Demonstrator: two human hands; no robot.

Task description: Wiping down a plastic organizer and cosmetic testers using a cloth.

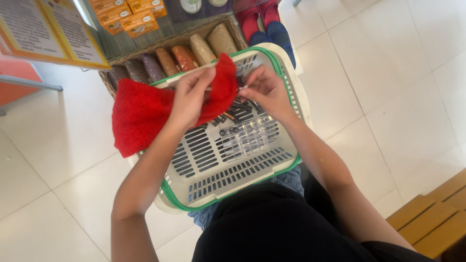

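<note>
A seated person, seen from above, works over a pale plastic basket [286, 104] w/ green trim resting on the lap. The left hand [190, 97] pinches a red terry cloth [141, 114]; its grip is closed on a fold near the cloth's right end, and the rest of the cloth hangs off the basket's left side. The right hand [267, 90] sits just right of it, over the far part of the basket, fingertips pinched on a small thin item [242, 88] that touches the cloth. The item is too small to identify; poss. metal.

Risks, as a judgement: the small item could slip from the pinch and fall through the basket's slotted floor, since the slots look wide next to it. The hanging cloth could slide off toward the tile floor [388, 82] if the left pinch loosens. The basket, balanced on the knees, could tip.

Containers: the basket holds a clear tray of small compartments [245, 138] near its middle, plus a few dark stick-like pieces [238, 112] at the far end, partly hidden by the hands. Beyond it, a wicker basket [109, 77] holds a row of packed pouches [184, 57], purple thru brown to tan. Orange boxes [128, 14] lie farther back.
</note>
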